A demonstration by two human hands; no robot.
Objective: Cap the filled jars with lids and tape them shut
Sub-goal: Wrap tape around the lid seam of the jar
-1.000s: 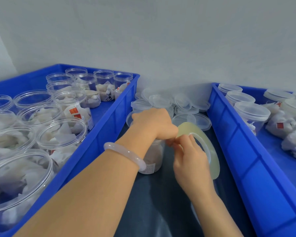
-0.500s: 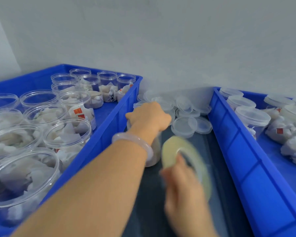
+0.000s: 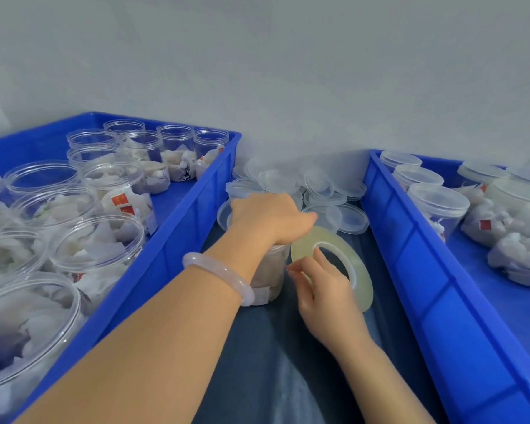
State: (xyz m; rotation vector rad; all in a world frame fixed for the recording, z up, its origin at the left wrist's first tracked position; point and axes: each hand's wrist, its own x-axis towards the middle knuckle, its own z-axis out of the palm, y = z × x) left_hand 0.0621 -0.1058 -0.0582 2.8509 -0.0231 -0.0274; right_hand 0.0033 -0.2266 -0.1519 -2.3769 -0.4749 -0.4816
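Left hand (image 3: 270, 218): fingers curled over top of jar (image 3: 273, 270), gripping.
Right hand (image 3: 328, 298): pinching tape roll (image 3: 363, 286), just beside jar.

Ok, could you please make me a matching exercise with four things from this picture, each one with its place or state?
Things:
1. tape roll
2. single jar
3. open jars
4. capped jars

Places or states:
A. in the right blue bin
B. held by the right hand
C. in the left blue bin
D. between the bins, in the grip of the left hand

Pairs: 1-B, 2-D, 3-C, 4-A
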